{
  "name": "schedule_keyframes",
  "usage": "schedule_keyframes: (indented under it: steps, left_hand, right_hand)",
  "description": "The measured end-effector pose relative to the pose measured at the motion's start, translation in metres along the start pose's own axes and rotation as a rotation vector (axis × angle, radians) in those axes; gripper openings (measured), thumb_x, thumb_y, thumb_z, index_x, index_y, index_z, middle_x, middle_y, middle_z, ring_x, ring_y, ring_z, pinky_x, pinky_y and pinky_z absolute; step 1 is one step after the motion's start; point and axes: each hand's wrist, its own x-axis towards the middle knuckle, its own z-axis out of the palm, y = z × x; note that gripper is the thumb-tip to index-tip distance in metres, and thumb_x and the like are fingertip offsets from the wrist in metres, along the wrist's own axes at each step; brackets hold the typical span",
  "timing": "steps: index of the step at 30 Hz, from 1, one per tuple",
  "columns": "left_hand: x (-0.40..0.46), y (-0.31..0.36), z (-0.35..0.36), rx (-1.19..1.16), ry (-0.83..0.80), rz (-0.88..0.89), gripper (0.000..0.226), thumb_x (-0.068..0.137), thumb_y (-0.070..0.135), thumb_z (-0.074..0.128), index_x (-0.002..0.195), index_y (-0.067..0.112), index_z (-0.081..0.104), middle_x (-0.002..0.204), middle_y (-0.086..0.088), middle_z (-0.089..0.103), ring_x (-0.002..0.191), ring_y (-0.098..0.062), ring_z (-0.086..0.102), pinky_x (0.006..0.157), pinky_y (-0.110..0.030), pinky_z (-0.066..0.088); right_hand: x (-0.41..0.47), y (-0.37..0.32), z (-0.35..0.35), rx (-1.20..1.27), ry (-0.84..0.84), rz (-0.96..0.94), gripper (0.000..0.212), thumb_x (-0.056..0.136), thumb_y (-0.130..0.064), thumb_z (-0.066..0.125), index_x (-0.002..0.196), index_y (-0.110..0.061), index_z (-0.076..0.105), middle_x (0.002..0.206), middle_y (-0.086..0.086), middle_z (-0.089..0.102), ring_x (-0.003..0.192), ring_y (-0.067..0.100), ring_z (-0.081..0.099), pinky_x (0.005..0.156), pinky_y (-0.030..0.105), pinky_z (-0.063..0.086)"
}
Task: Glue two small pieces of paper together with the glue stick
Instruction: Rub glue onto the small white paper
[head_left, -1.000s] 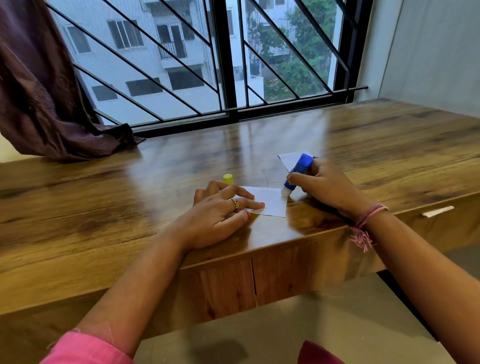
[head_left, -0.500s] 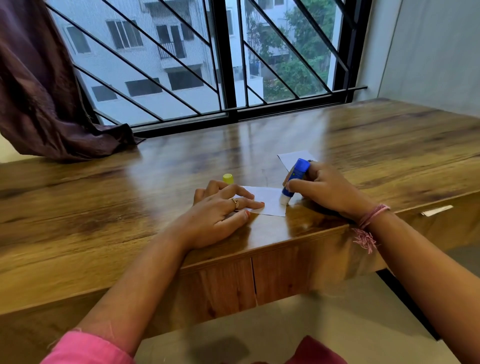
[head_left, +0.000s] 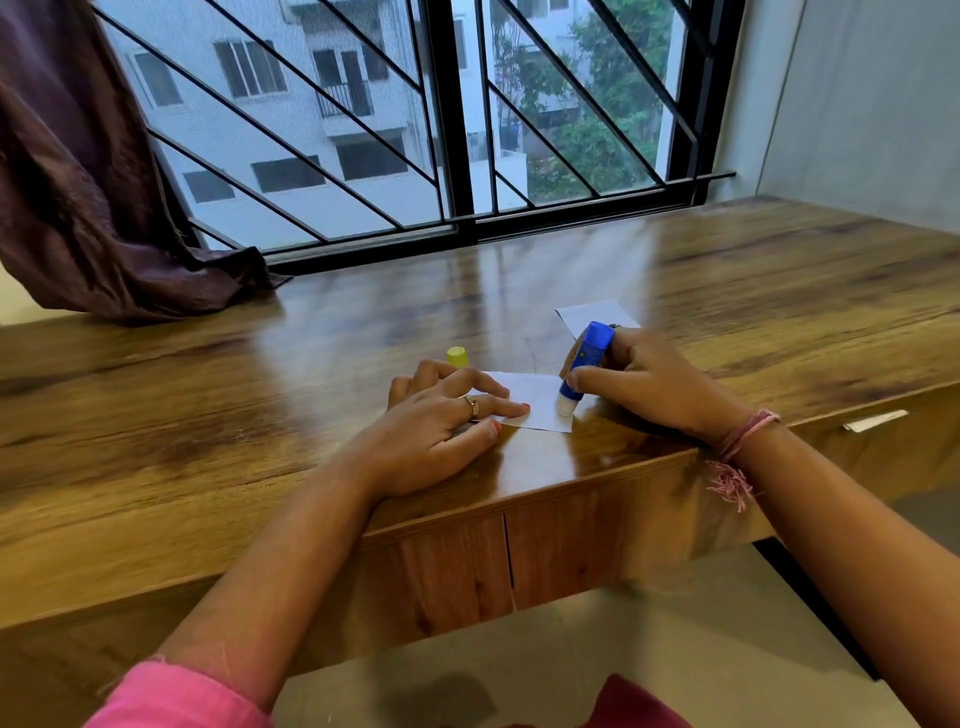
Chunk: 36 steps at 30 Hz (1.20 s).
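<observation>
A glossy wooden desk (head_left: 311, 415) stands below a barred window (head_left: 457, 130), beside a dark curtain (head_left: 78, 182).

Left hand (head_left: 441, 426) flat, fingers spread; right hand (head_left: 649, 387) curled in a grip.

Two small pieces of white paper lie on the one wooden desk (head_left: 208, 415): a near paper (head_left: 540, 400) and a far paper (head_left: 582, 314); one blue glue stick (head_left: 584, 364); one yellow cap (head_left: 457, 356); two hands, the left hand (head_left: 441, 431) and the right hand (head_left: 649, 384); one ring (head_left: 471, 404); one pink wrist thread (head_left: 737, 447); one dark curtain (head_left: 78, 182); one barred window (head_left: 415, 114).
</observation>
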Motion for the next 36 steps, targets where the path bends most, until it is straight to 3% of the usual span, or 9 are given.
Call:
schedule_keyframes:
  steps: [6, 10, 13, 15, 19, 24, 30, 34, 36]
  left_hand:
    - [-0.0001, -0.0011, 0.0008, 0.005, 0.009, 0.007, 0.044, 0.09, 0.048, 0.029, 0.128, 0.05, 0.05, 0.13, 0.027, 0.043, 0.123, -0.001, 0.02, 0.092, -0.03, 0.012]
    - [-0.0004, -0.0014, 0.0009, 0.01, 0.012, 0.01, 0.043, 0.09, 0.048, 0.029, 0.128, 0.05, 0.05, 0.13, 0.027, 0.043, 0.122, 0.001, 0.019, 0.09, -0.028, 0.012]
    - [-0.0004, -0.0003, 0.001, 0.002, 0.019, 0.004, 0.043, 0.09, 0.048, 0.03, 0.127, 0.05, 0.05, 0.129, 0.027, 0.043, 0.122, 0.0, 0.02, 0.09, -0.028, 0.012]
    - [-0.0008, 0.0006, 0.0006, -0.002, 0.015, 0.0, 0.043, 0.09, 0.048, 0.03, 0.127, 0.05, 0.05, 0.129, 0.027, 0.043, 0.123, 0.0, 0.02, 0.091, -0.029, 0.012]
    - [-0.0016, 0.0019, -0.0008, -0.012, 0.007, -0.008, 0.044, 0.089, 0.047, 0.029, 0.128, 0.049, 0.05, 0.13, 0.025, 0.043, 0.127, -0.005, 0.022, 0.102, -0.036, 0.016]
    - [-0.0009, 0.003, -0.0016, -0.012, -0.005, -0.015, 0.046, 0.089, 0.047, 0.029, 0.13, 0.048, 0.049, 0.132, 0.023, 0.043, 0.129, -0.006, 0.021, 0.105, -0.038, 0.017]
    - [-0.0009, 0.002, -0.0011, -0.015, -0.001, -0.01, 0.045, 0.089, 0.048, 0.029, 0.129, 0.048, 0.049, 0.131, 0.024, 0.043, 0.127, -0.004, 0.02, 0.102, -0.036, 0.016]
    - [-0.0009, 0.0017, -0.0011, -0.01, -0.004, -0.01, 0.046, 0.089, 0.048, 0.029, 0.13, 0.048, 0.049, 0.131, 0.023, 0.043, 0.129, -0.006, 0.021, 0.104, -0.038, 0.017]
    - [-0.0007, 0.0018, -0.0012, -0.008, -0.004, -0.009, 0.046, 0.089, 0.047, 0.029, 0.13, 0.048, 0.049, 0.132, 0.023, 0.043, 0.128, -0.006, 0.021, 0.103, -0.036, 0.017]
  right_hand:
    - [-0.0002, -0.0032, 0.0, 0.022, 0.002, 0.014, 0.018, 0.069, -0.035, 0.06, 0.076, -0.019, 0.066, 0.069, 0.008, 0.055, 0.058, 0.011, 0.047, 0.058, 0.027, 0.038]
    - [-0.0028, -0.0054, -0.0002, 0.024, -0.044, -0.015, 0.011, 0.074, -0.031, 0.063, 0.079, -0.021, 0.066, 0.077, 0.025, 0.061, 0.066, 0.02, 0.052, 0.066, 0.033, 0.041]
    - [-0.0027, -0.0051, -0.0017, 0.017, -0.033, -0.036, 0.007, 0.083, -0.019, 0.066, 0.078, -0.024, 0.065, 0.07, 0.014, 0.054, 0.063, 0.018, 0.048, 0.063, 0.032, 0.039]
    - [-0.0041, -0.0067, -0.0011, 0.012, -0.063, -0.042, 0.003, 0.079, -0.027, 0.065, 0.079, -0.024, 0.065, 0.071, 0.013, 0.058, 0.062, 0.019, 0.05, 0.061, 0.031, 0.04]
    - [-0.0042, -0.0073, -0.0006, 0.03, -0.062, -0.051, 0.012, 0.075, -0.029, 0.062, 0.082, -0.021, 0.065, 0.087, 0.03, 0.064, 0.073, 0.039, 0.057, 0.071, 0.046, 0.047]
    - [-0.0042, -0.0049, -0.0016, 0.038, -0.102, -0.048, 0.016, 0.076, -0.031, 0.062, 0.084, -0.018, 0.067, 0.084, 0.027, 0.066, 0.071, 0.04, 0.057, 0.069, 0.048, 0.047]
    - [-0.0056, -0.0027, -0.0032, 0.027, -0.106, -0.041, 0.007, 0.086, -0.015, 0.065, 0.084, -0.022, 0.067, 0.062, 0.0, 0.056, 0.051, 0.007, 0.046, 0.052, 0.019, 0.038]
    - [-0.0063, -0.0053, -0.003, 0.045, -0.112, -0.02, 0.004, 0.086, -0.015, 0.064, 0.089, -0.014, 0.066, 0.071, 0.017, 0.058, 0.058, 0.019, 0.048, 0.058, 0.032, 0.039]
    - [-0.0068, -0.0071, -0.0024, 0.045, -0.107, -0.035, 0.006, 0.083, -0.023, 0.066, 0.087, -0.018, 0.067, 0.068, 0.016, 0.057, 0.057, 0.016, 0.047, 0.057, 0.03, 0.038]
